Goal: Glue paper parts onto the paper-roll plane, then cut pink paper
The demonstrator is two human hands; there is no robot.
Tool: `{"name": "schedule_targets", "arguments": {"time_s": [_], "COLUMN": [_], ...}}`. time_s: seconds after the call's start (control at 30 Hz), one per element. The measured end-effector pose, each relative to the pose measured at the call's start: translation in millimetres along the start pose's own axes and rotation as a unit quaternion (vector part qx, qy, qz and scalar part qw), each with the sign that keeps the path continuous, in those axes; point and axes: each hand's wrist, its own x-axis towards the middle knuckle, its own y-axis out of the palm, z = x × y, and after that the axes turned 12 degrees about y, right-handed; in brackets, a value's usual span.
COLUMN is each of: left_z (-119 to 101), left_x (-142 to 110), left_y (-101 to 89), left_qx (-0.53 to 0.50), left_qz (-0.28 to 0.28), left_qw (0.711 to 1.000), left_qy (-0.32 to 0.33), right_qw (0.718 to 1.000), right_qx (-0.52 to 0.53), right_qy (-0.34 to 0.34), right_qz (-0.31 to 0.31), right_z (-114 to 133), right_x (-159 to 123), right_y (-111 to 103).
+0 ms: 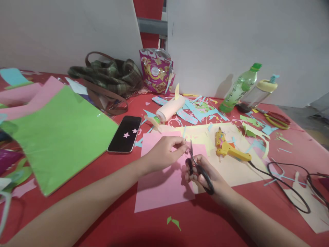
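Note:
My right hand (203, 173) has its fingers through the handles of black-handled scissors (205, 177), blades pointing up and away. Just left of the blades, my left hand (169, 151) pinches a small piece of pink paper (187, 151), mostly hidden by the fingertips. Both hands are above a pink sheet of paper (159, 188), which overlaps a pale yellow sheet (231, 175). Two small pink paper stars lie on a black-screened phone (120, 140) to the left.
A yellow glue gun (231, 151) with a black cord lies right. Behind are a paper-wrapped bottle (171, 109), a snack bag (156, 72), a green bottle (241, 89), a clear cup (257, 96) and red-and-yellow-handled scissors (277, 120). A green sheet (61, 137) and a plaid bag (115, 75) sit left.

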Motion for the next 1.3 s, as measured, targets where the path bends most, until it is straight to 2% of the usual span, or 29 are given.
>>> {"name": "schedule_targets", "arguments": {"time_s": [0.47, 0.67, 0.8, 0.93, 1.07, 1.3], "left_z": [-2.4, -3.4, -2.6, -1.1, -0.6, -1.5], "left_x": [-0.2, -0.5, -0.6, -1.9, -3.3, -6.9], "left_y": [2.7, 0.9, 2.4, 6.9, 11.4, 22.1], "left_qx": [0.049, 0.074, 0.062, 0.047, -0.003, -0.074], "left_qz": [-0.002, 0.009, 0.007, -0.019, -0.052, -0.076], "left_qw": [0.999, 0.997, 0.998, 0.998, 0.998, 0.992], "left_qy": [-0.013, -0.027, -0.034, -0.045, -0.044, -0.067], "right_qw": [1.000, 1.000, 1.000, 1.000, 1.000, 1.000], "right_qx": [-0.010, 0.005, 0.009, 0.007, 0.012, 0.010], "right_qy": [-0.002, 0.026, 0.021, 0.017, 0.007, -0.002], "right_qz": [-0.007, 0.001, 0.001, -0.008, -0.025, -0.029], "right_z": [-2.0, -6.4, -7.2, -6.6, -6.8, -10.5], "right_x": [1.1, 1.4, 1.3, 0.9, 1.1, 1.7], "right_y": [-0.6, -4.0, -3.8, -1.7, -1.0, -1.5]}}
